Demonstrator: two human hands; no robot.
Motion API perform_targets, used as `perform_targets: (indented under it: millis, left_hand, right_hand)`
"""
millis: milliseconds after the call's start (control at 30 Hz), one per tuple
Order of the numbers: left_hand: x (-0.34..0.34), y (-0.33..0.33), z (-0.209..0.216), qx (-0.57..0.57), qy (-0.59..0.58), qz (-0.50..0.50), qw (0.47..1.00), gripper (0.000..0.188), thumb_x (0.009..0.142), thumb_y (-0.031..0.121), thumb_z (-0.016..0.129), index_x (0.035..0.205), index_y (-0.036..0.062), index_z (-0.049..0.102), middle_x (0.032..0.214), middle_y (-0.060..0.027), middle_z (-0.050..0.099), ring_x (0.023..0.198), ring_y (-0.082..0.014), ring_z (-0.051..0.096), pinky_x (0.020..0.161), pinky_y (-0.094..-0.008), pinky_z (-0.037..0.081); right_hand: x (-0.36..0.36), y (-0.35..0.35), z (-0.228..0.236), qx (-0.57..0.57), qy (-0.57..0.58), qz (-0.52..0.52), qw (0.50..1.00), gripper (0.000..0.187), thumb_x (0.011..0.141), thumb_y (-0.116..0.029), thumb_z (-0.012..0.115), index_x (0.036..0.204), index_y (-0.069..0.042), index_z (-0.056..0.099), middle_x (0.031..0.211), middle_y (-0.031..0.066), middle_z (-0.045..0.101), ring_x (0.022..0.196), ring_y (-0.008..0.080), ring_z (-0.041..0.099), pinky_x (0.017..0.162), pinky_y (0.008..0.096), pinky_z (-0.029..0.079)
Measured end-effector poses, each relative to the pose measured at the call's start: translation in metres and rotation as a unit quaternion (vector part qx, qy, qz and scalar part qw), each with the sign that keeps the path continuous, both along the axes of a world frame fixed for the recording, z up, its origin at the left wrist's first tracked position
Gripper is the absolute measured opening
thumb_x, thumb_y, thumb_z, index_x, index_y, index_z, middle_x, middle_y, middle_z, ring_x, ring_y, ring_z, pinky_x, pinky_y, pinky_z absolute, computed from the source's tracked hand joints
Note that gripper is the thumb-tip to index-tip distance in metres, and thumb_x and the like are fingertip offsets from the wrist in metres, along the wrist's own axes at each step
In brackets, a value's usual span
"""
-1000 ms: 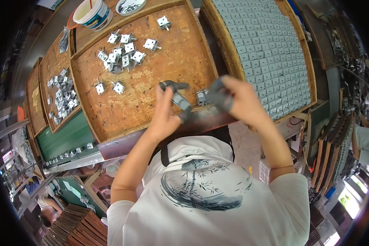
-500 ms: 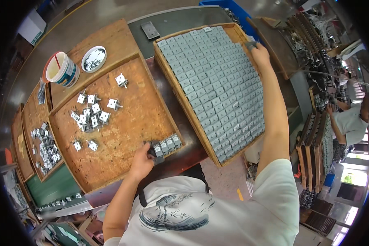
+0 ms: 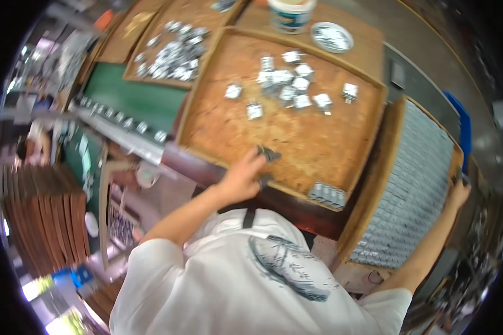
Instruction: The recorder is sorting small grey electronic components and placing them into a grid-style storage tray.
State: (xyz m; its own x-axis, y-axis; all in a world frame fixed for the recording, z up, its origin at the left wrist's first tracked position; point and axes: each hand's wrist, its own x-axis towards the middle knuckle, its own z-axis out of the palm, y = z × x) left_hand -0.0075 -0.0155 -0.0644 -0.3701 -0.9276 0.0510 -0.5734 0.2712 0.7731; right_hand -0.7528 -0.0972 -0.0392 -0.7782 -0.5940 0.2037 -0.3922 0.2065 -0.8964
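About a dozen loose parts (image 3: 300, 84) still left, toward the far edge of my wooden tray (image 3: 318, 139); short row of grey blocks (image 3: 327, 194) looks done, by its near right corner; packed tray (image 3: 373, 178) looks mostly full; my left hand (image 3: 243, 177) gapes over the near edge, nothing visible between thumb and finger; right hand (image 3: 458, 192)'s at the packed tray's right edge, too blurry to tell its grip.
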Motion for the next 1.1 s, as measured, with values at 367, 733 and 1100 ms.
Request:
perform_targets:
  millis: [367,733,1100]
  left_hand:
    - [0.241,0.000,-0.029,0.139,-0.381,0.479,0.778,0.040,0.081,0.033,0.056,0.115,0.0116,0.058,0.098,-0.0243,0.067,0.093,-0.0430,0.064,0.077,-0.0521,0.049]
    - [0.145,0.007,0.026,0.141,0.530,0.297,0.782,0.035,0.083,-0.005,0.064,0.117,0.0001,0.060,0.108,-0.0067,0.067,0.100,-0.0141,0.062,0.087,-0.0281,0.050]
    - [0.051,0.021,0.070,0.163,0.485,0.061,0.857,0.036,0.085,-0.004,0.066,0.120,-0.0013,0.062,0.118,-0.0039,0.059,0.106,-0.0139,0.059,0.093,-0.0275,0.047]
  right_hand:
    - [0.332,0.042,0.043,0.019,-0.083,0.292,0.952,0.026,0.091,-0.017,0.067,0.115,-0.005,0.067,0.090,-0.0017,0.063,0.070,0.0077,0.050,0.060,0.0261,0.040]
    - [0.549,0.072,0.049,0.082,-0.254,0.402,0.876,0.025,0.087,-0.003,0.066,0.112,0.000,0.062,0.092,0.0028,0.064,0.076,0.0117,0.061,0.065,0.0261,0.051]
    - [0.587,0.096,0.082,0.065,0.193,0.544,0.814,0.028,0.082,-0.010,0.073,0.103,0.001,0.060,0.091,0.0156,0.065,0.076,0.0282,0.066,0.063,0.0343,0.052]
